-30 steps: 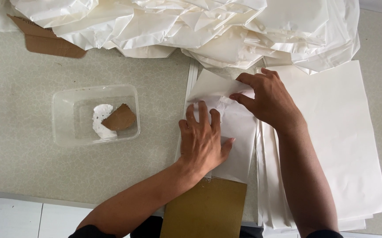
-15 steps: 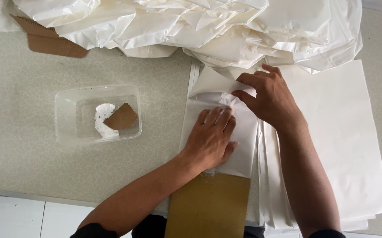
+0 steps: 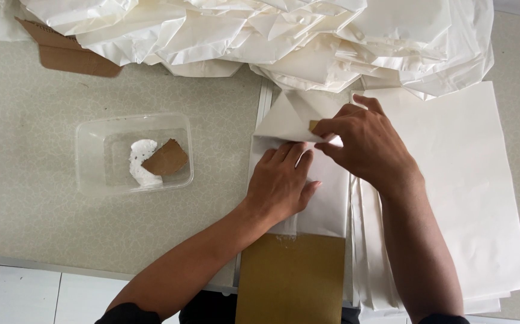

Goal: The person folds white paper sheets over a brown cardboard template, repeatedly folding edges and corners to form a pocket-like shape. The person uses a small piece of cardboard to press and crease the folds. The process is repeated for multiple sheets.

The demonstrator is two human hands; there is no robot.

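Note:
My left hand (image 3: 283, 183) lies flat, fingers together, pressing on a white paper sheet (image 3: 326, 204) wrapped over a brown-gold board (image 3: 292, 278). Just above it, my right hand (image 3: 365, 144) pinches the folded top flap of the white paper (image 3: 281, 120) between thumb and fingers, creasing it over the board's top edge. A sliver of the board shows at the fold by my right thumb. The board's lower end sticks out of the paper at the table's near edge.
A stack of flat white sheets (image 3: 482, 192) lies to the right. A heap of folded white paper pieces (image 3: 272, 36) fills the back. A clear plastic tub (image 3: 92, 174) with white paste and a cardboard scrap sits left. Torn cardboard (image 3: 68, 51) lies at the back left.
My left hand slid up and flattened on the paper. My right hand folded the top flap down toward it, closing the corner fold.

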